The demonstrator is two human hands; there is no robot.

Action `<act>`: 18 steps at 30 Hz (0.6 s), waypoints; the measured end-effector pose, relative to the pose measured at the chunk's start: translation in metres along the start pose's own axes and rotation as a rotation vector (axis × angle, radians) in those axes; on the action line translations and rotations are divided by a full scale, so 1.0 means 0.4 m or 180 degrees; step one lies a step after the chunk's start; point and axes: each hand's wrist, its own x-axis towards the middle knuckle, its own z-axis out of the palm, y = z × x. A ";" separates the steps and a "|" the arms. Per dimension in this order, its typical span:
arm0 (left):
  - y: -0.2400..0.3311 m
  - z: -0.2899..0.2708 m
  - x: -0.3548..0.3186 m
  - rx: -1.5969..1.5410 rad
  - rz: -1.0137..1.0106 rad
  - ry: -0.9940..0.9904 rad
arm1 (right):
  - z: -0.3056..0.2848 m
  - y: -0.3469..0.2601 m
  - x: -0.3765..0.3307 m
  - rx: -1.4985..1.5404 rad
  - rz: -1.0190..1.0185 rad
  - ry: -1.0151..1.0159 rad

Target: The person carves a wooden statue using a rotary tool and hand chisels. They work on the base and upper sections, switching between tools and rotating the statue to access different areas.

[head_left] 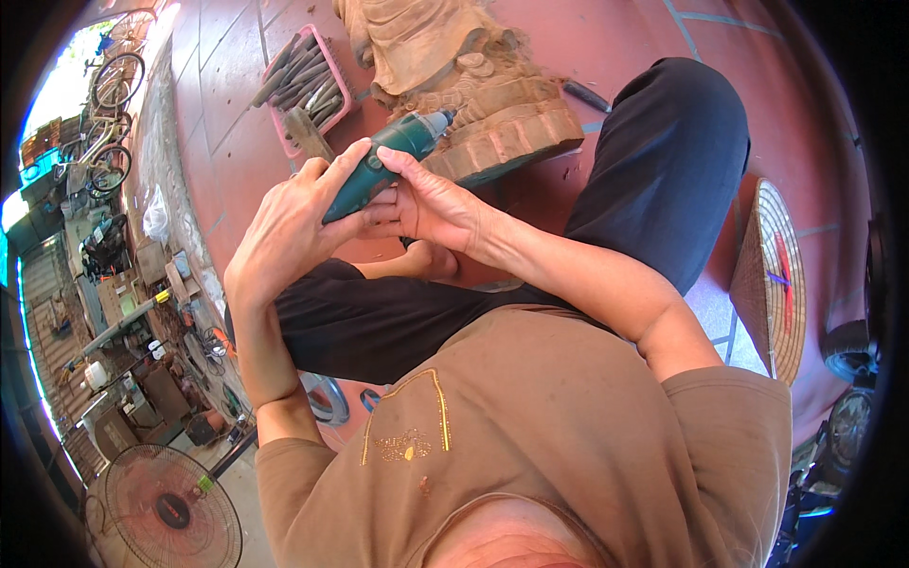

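Observation:
Between my two hands is a green handheld rotary tool (360,186), tilted so that its grey nose points up and to the right. My left hand (289,220) is wrapped round its left side, index finger along the body. From the right, my right hand (437,206) grips it too, thumb on the upper side and fingers underneath. Beyond the nose lies a carved wooden statue (426,57) with a broad base (507,142); the picture cuts off its far end. In this view the nose overlaps the carving, and I cannot tell whether they touch.
A pink basket (345,78) of chisel-like tools stands left of the statue, a wooden block (308,133) by its near edge. A dark tool (587,97) lies near my right knee. At right leans a woven conical hat (778,284). A fan (172,511) and bicycles (115,80) are at left.

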 end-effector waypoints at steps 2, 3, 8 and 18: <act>0.006 -0.002 -0.004 -0.0016 -0.0044 -0.0019 | 0.000 0.002 -0.002 -0.0013 0.0030 -0.0027; 0.010 -0.004 -0.005 -0.0031 -0.0064 -0.0026 | -0.001 0.003 -0.003 -0.0004 0.0033 -0.0032; 0.006 0.001 -0.018 -0.0047 -0.0013 -0.0014 | 0.007 0.009 -0.009 0.0112 0.0066 0.0012; 0.006 0.007 -0.028 -0.0025 0.0001 -0.0057 | 0.016 0.012 -0.024 -0.0013 0.0120 0.0112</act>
